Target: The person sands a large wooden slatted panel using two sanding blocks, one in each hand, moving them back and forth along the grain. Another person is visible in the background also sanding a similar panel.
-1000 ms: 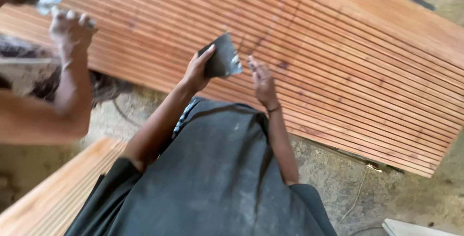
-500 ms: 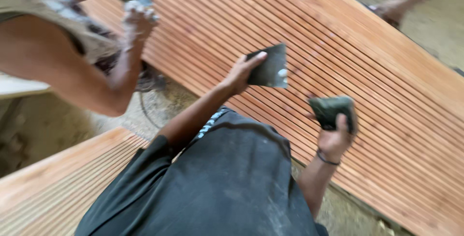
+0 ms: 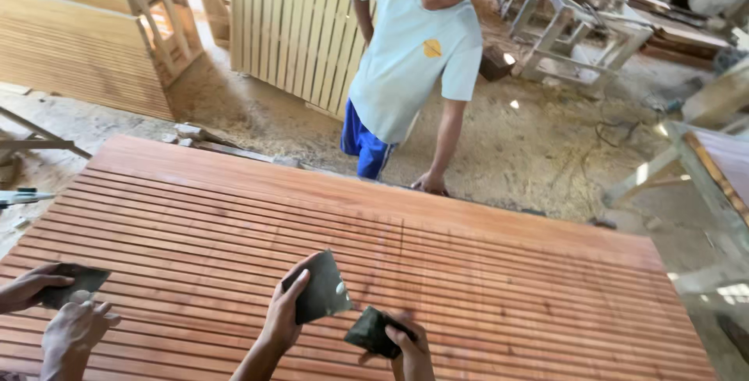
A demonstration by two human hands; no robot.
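Gripping a flat dark scraper (image 3: 321,290), the left hand (image 3: 282,320) hovers over the ribbed reddish panel (image 3: 484,272). The right hand (image 3: 412,347) clutches a dark crumpled pad (image 3: 370,331).

Daylight, bright, seemingly from far right; glare patches on the sandy floor (image 3: 546,147) there. Soft shadows. Slight motion blur near; edges mildly stretched.

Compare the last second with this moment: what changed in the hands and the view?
The view swung up from the torso, bringing a person in a light blue shirt into sight across the reddish slatted wooden panel. The right hand took up a small dark green pad. The left hand still holds the dark flat scraper; a co-worker's hands remain alongside.
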